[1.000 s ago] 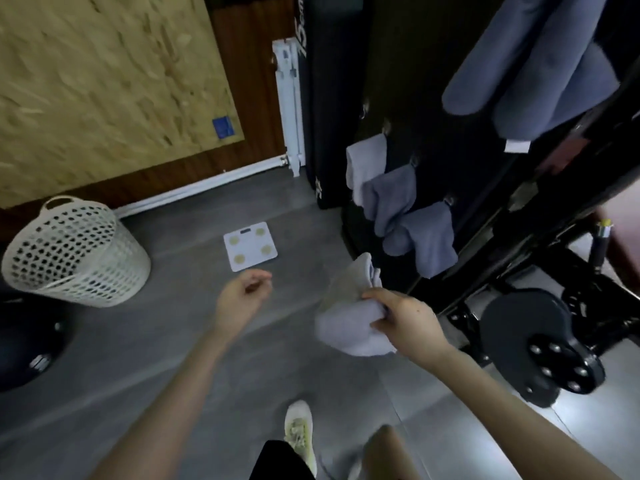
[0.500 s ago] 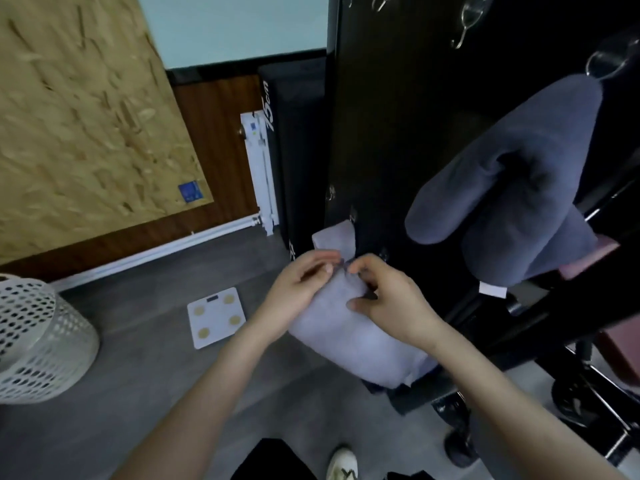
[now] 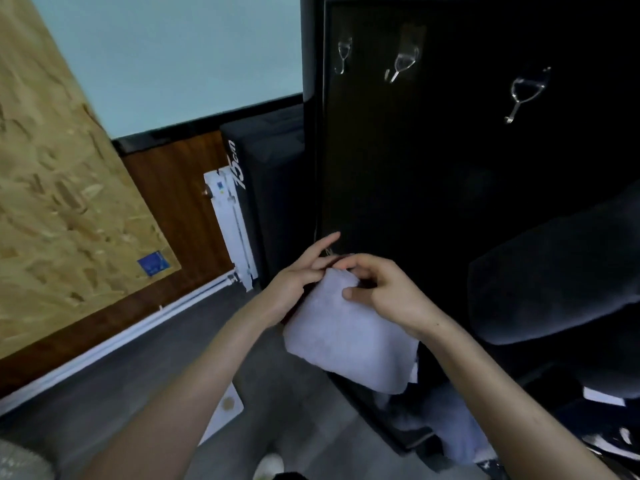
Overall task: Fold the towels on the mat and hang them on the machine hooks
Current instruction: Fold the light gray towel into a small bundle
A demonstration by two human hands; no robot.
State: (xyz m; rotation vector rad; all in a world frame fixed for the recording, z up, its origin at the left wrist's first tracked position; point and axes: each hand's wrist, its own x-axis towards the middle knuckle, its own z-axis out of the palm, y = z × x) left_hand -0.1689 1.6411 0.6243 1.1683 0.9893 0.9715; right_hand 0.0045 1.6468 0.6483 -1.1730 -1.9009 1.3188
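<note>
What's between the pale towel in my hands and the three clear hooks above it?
Head view: only bare black machine panel lies between the pale towel and the clear hooks; nothing hangs there.

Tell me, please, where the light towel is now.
Centre of the head view: the light towel is held at its top edge by left hand and right hand, in front of the black machine panel.

Black upright pad [image 3: 273,188]: "75cm" printed, white.
</note>
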